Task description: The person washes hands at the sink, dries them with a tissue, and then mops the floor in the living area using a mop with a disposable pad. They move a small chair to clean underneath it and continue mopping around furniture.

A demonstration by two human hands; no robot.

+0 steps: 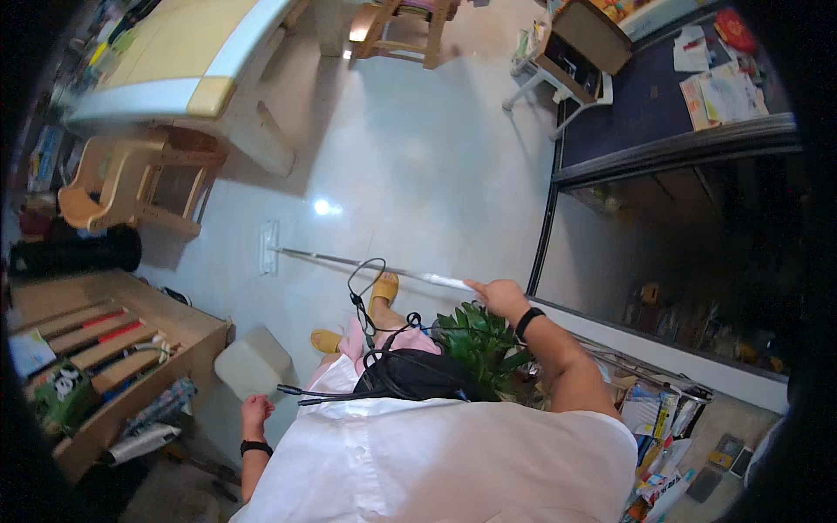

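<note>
My right hand (502,299) grips the white upper end of the pole (327,257) of a flat floor mop. This pole slants across to the left, where the mop's flat white head (268,247) rests on the glossy pale floor (431,170). Down at my left side, my left hand (257,412) has its fingers curled, with nothing visible in them. Nearest to that hand is a pale bin-like container (255,363). Black cables (399,372) hang at my waist, one loop passing in front of the pole.
A leafy potted plant (480,340) is beside my right forearm. At left are a wooden child's chair (176,212), a table (255,134) and a slatted wooden unit (189,327). A dark sliding-door track (544,242) runs along the right, near a small stand (533,88) bearing an open box (569,85).
</note>
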